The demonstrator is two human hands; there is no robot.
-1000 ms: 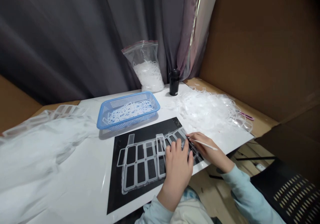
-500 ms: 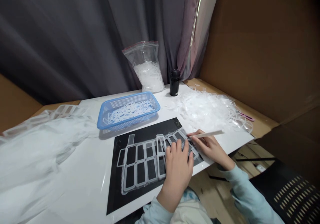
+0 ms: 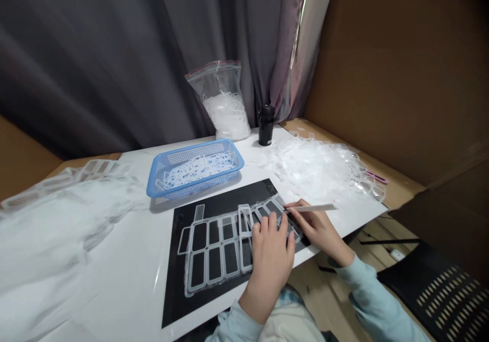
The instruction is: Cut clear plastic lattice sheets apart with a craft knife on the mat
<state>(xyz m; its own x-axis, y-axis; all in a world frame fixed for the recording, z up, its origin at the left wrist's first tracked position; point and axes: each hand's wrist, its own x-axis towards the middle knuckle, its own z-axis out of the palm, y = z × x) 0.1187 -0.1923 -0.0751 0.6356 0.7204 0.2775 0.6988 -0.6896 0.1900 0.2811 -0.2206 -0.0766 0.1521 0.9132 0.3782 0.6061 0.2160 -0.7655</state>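
Basket of blue plastic (image 3: 193, 193), near the far edge of the bench (image 3: 114, 291), holds clear plastic offcuts. Clear plastic frame sheet (image 3: 214, 255) lies on a black mat (image 3: 173, 301) toward the near edge. Left hand (image 3: 271, 260) rests spread across the sheet's right part, pressing it down. Right hand (image 3: 319, 235) pinches a thin white strip (image 3: 311, 208) at the sheet's right end, beside a heap of clear offcuts (image 3: 317, 171). Step in hand appears to be working that end; the next move calls for steady pressure from the left hand.
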